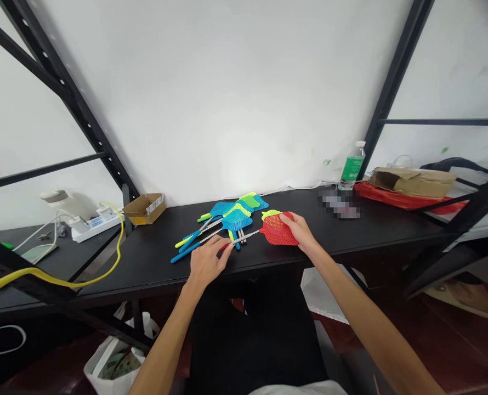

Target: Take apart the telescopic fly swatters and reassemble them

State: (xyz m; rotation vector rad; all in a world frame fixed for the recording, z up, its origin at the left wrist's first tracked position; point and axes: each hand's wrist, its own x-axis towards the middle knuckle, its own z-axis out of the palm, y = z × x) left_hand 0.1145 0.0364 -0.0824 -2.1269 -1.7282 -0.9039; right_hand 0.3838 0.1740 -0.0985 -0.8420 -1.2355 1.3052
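A red fly swatter (277,229) with a perforated head and a thin metal shaft is held between my two hands over the black desk. My left hand (208,259) is closed round its handle end. My right hand (300,230) pinches the edge of the red head, thumb on top. Behind that head, a yellow-green swatter head (271,214) partly shows. Left of it lies a loose pile of blue and yellow-green fly swatters (236,219), handles pointing left and toward me; some overlap and are partly hidden.
An open cardboard box (144,209) sits at the desk's left. A green-labelled bottle (352,167) stands at the back right, near a flattened carton (412,182) on red plastic. A yellow cable (118,247) hangs across the left, by a power strip (96,226). Black metal posts flank the desk.
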